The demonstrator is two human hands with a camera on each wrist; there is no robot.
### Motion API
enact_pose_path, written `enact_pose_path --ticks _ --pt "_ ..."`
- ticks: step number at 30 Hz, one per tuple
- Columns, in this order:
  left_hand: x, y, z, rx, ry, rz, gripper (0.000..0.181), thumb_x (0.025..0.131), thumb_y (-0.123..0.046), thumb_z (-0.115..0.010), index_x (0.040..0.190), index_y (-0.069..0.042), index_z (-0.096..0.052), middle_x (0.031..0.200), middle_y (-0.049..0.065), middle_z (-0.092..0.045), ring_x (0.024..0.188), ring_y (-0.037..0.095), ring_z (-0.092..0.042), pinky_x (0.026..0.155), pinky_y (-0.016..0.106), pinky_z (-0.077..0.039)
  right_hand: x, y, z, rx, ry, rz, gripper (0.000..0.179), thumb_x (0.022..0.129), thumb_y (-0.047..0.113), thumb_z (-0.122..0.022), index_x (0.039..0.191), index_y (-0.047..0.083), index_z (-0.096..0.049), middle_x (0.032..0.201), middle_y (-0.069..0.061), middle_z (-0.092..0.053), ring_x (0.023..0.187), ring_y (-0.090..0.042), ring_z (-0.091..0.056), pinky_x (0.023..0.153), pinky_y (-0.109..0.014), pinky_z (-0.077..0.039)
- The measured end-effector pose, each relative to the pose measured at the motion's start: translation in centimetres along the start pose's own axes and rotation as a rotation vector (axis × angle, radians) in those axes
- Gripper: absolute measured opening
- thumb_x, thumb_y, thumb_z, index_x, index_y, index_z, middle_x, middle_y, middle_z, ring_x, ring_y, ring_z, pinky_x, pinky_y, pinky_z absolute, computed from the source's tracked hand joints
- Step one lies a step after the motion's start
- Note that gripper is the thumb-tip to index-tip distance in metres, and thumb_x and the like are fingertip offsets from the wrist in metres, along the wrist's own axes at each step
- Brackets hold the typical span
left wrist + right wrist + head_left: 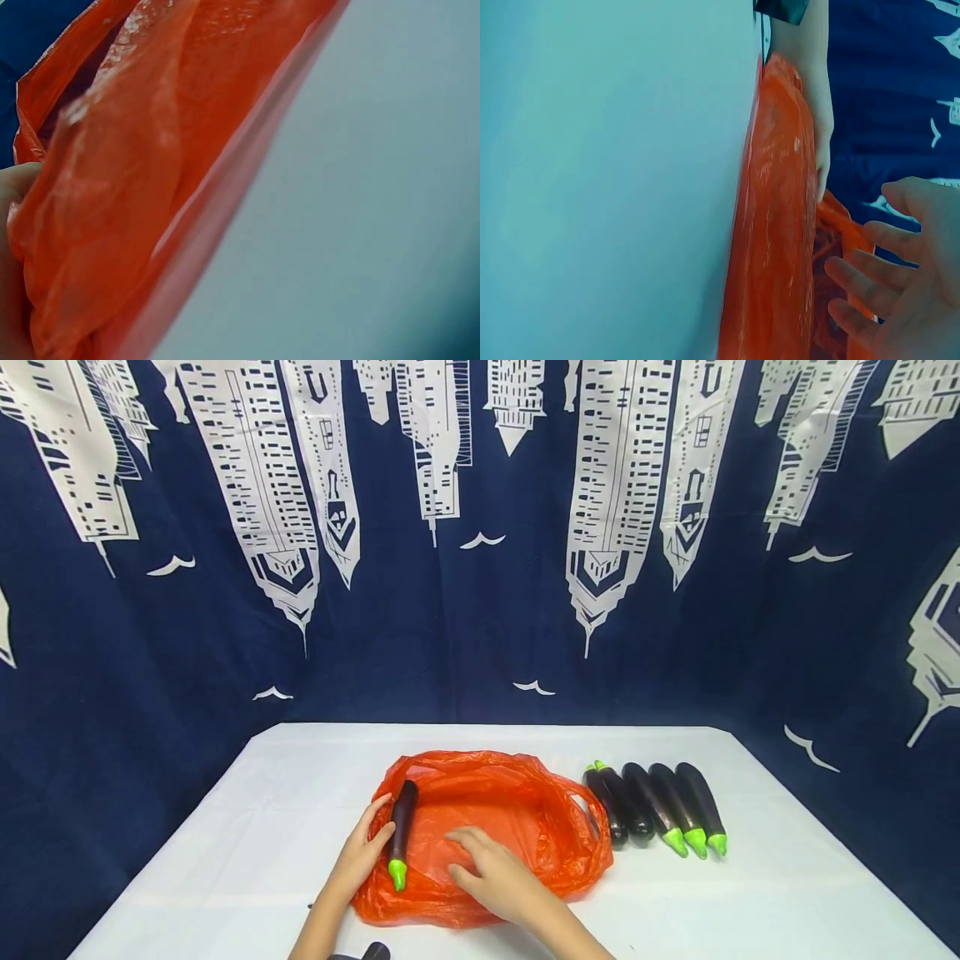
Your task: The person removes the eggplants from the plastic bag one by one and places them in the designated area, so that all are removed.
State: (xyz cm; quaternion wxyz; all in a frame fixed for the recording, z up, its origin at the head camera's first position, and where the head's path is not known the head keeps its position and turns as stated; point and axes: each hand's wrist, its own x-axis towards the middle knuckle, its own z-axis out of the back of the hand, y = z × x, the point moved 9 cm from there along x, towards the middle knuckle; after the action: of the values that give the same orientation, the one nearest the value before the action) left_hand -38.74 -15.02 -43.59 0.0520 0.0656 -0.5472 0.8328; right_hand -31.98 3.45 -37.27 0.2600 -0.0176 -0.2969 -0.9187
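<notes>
An orange-red plastic bag [558, 860] lies spread with its mouth wide on the white table. Inside, along its left wall, rests a dark purple eggplant [402, 827], green stem towards me. My left hand [362, 853] holds the bag's left edge, its thumb close beside the eggplant; in the left wrist view bunched plastic [97, 225] covers much of that hand. Over the bag's front middle hovers my right hand [495, 875], fingers spread loosely with nothing in them. The right wrist view shows those spread fingers [862, 285] beside the bag's wall.
Several more eggplants [693, 810] lie side by side just right of the bag, the leftmost against its handle. A white table [285, 793] extends around the bag. Behind it hangs a navy cloth [450, 635] printed with white buildings. A dark object [375, 951] shows at the bottom edge.
</notes>
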Motion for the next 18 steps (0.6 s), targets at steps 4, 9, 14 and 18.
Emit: enact_pose_path --ticks 4,9,14,18 --pt "0.3 -0.4 0.2 0.006 -0.005 -0.011 0.051 0.092 -0.037 -0.048 0.139 -0.021 -0.034 0.146 0.018 -0.030 0.131 0.042 -0.029 0.102 0.066 -0.022 0.7 0.5 -0.5 0.008 0.023 -0.019 0.044 0.091 0.035 -0.050 0.131 0.019 -0.046 0.137 -0.002 -0.044 0.122 -0.026 -0.048 0.097 -0.049 -0.042" --pt "0.4 -0.5 0.1 -0.005 0.003 -0.004 0.051 0.093 -0.040 -0.046 0.139 -0.020 -0.034 0.146 0.018 -0.030 0.132 0.041 -0.028 0.103 0.064 -0.021 2.2 1.0 -1.1 0.017 0.026 -0.037 0.046 0.090 0.034 -0.051 0.133 0.019 -0.044 0.138 -0.003 -0.042 0.123 -0.026 -0.047 0.097 -0.048 -0.042" --pt "0.4 -0.3 0.2 -0.021 -0.007 -0.003 0.049 0.094 -0.040 -0.042 0.138 -0.019 -0.035 0.145 0.018 -0.032 0.132 0.040 -0.030 0.103 0.063 -0.022 4.0 1.5 -2.0 0.067 0.018 -0.018 0.047 0.090 0.030 -0.052 0.134 0.014 -0.043 0.138 -0.006 -0.041 0.123 -0.025 -0.047 0.099 -0.048 -0.040" --pt "0.2 -0.1 0.2 -0.021 -0.012 -0.006 0.047 0.095 -0.038 -0.041 0.138 -0.018 -0.036 0.143 0.018 -0.035 0.131 0.040 -0.031 0.103 0.063 -0.023 4.9 1.5 -3.0 0.110 0.021 -0.038 0.048 0.090 0.029 -0.053 0.134 0.013 -0.042 0.139 -0.009 -0.039 0.121 -0.028 -0.048 0.099 -0.050 -0.040"
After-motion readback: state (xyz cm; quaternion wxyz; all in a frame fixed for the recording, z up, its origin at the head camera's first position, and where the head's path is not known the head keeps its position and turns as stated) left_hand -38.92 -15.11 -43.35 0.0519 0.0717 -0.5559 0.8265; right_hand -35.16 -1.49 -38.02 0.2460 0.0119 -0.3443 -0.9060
